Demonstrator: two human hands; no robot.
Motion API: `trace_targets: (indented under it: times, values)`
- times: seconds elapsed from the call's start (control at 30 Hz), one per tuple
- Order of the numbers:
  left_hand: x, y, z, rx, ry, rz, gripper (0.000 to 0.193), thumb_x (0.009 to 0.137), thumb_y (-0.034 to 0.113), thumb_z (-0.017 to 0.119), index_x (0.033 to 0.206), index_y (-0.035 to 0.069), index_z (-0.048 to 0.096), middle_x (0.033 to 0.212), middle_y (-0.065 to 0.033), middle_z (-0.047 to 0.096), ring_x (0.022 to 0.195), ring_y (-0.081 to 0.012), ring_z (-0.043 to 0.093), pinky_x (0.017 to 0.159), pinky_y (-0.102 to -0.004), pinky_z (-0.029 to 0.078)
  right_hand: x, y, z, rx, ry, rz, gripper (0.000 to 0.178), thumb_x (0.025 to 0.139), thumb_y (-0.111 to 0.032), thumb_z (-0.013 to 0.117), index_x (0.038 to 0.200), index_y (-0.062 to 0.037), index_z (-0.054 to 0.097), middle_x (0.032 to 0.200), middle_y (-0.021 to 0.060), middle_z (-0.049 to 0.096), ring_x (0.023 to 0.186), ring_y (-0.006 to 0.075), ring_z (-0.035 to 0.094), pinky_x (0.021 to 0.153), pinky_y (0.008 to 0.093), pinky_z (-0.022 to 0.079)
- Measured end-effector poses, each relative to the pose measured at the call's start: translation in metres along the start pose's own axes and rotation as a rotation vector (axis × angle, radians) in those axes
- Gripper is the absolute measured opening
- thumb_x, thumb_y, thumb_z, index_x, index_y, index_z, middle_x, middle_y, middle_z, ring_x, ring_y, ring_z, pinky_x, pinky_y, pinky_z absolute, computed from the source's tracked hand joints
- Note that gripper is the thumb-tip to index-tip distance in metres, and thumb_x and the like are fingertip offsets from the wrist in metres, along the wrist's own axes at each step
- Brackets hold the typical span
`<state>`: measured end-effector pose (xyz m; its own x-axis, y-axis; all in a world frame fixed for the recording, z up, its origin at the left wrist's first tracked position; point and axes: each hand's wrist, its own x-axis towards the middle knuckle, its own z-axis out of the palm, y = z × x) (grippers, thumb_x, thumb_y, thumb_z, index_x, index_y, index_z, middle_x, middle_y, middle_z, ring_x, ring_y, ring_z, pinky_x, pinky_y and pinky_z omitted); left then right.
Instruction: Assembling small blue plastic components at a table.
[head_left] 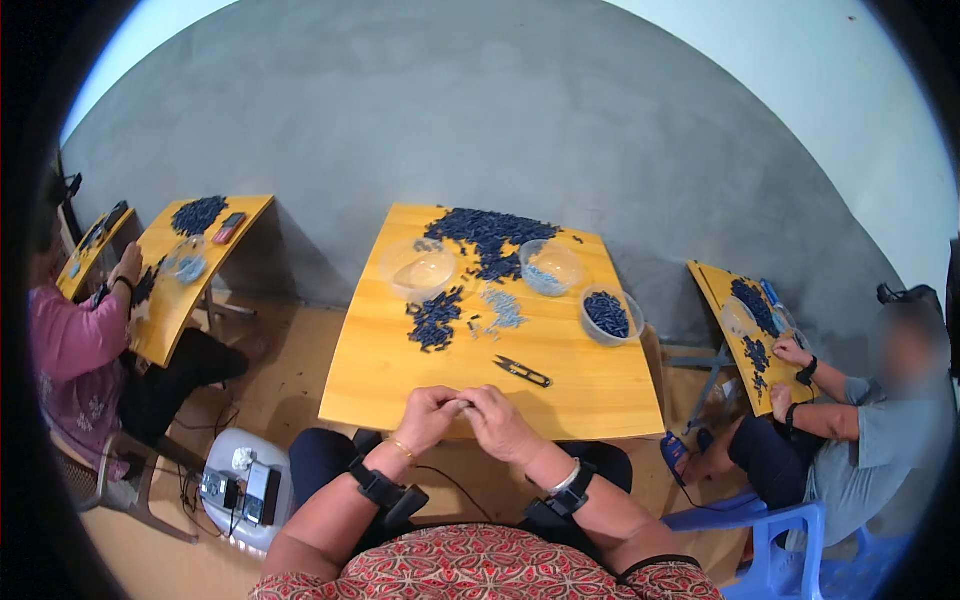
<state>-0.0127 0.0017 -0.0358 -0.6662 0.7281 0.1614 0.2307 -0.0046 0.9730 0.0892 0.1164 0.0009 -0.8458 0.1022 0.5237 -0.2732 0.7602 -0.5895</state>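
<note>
My left hand and my right hand meet at the table's front edge. Both are closed, fingertips pinched together around something too small to make out. Just beyond them lies a pair of black thread snips. Farther back are a small heap of dark blue stick-like pieces and, beside it, a scatter of light blue-grey bits. A clear bowl at the right is filled with dark blue pieces. Another clear bowl has light blue bits in its bottom.
The yellow wooden table carries a large dark blue pile at its far side and a clear tub at left. Co-workers sit at similar tables left and right. A white stool with devices stands by my left; a blue plastic chair is at right.
</note>
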Motion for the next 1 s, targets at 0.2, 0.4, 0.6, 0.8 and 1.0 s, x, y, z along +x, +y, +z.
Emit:
trace_targets:
  times: [0.2,0.4,0.6,0.8,1.0]
  values:
    - [-0.008,0.011,0.006,-0.182,-0.046,-0.111,0.019,0.083,0.011,0.057,0.095,-0.002,0.062,0.073,-0.0028,0.062,0.065,-0.0082,0.054,0.061,-0.0233,0.046,0.002,0.049,-0.075,-0.538,0.203,-0.098,0.015,0.071,0.002,0.045,0.082,-0.0007,0.054,0.074,0.0148,0.053,0.072,0.031,0.053,0.065,0.0378,0.044]
    - [-0.002,-0.003,-0.014,-0.07,0.153,0.051,0.014,0.082,0.009,0.058,0.09,-0.001,0.063,0.071,-0.0071,0.062,0.065,-0.0113,0.056,0.061,-0.0247,0.046,0.048,0.096,-0.151,-0.927,0.297,0.088,0.016,0.078,-0.007,0.053,0.093,-0.0036,0.055,0.083,0.014,0.058,0.082,0.033,0.052,0.073,0.0412,0.041]
    - [0.007,-0.014,-0.031,0.144,0.207,0.125,0.012,0.081,0.008,0.058,0.088,0.0,0.063,0.073,-0.0096,0.062,0.065,-0.0129,0.057,0.06,-0.0241,0.046,0.086,0.092,-0.039,-0.312,0.042,0.058,0.012,0.073,-0.006,0.055,0.085,-0.0052,0.057,0.081,0.0131,0.058,0.077,0.0303,0.053,0.07,0.0397,0.042]
    - [0.007,-0.016,-0.033,-0.08,0.148,0.039,0.012,0.083,0.007,0.056,0.09,0.0,0.063,0.074,-0.0049,0.061,0.068,-0.0092,0.054,0.063,-0.0228,0.045,0.116,0.107,0.022,-0.357,-0.146,0.009,0.01,0.074,-0.006,0.056,0.084,-0.0072,0.057,0.08,0.0114,0.058,0.08,0.0307,0.052,0.072,0.04,0.041]
    - [0.009,-0.016,-0.036,-0.072,0.112,0.032,0.013,0.084,0.007,0.055,0.091,-0.001,0.063,0.074,-0.0041,0.061,0.068,-0.0083,0.053,0.063,-0.0223,0.044,0.117,0.119,0.036,-0.461,-0.25,0.04,0.013,0.075,-0.009,0.057,0.088,-0.0096,0.057,0.082,0.0086,0.056,0.086,0.0283,0.05,0.075,0.0403,0.039]
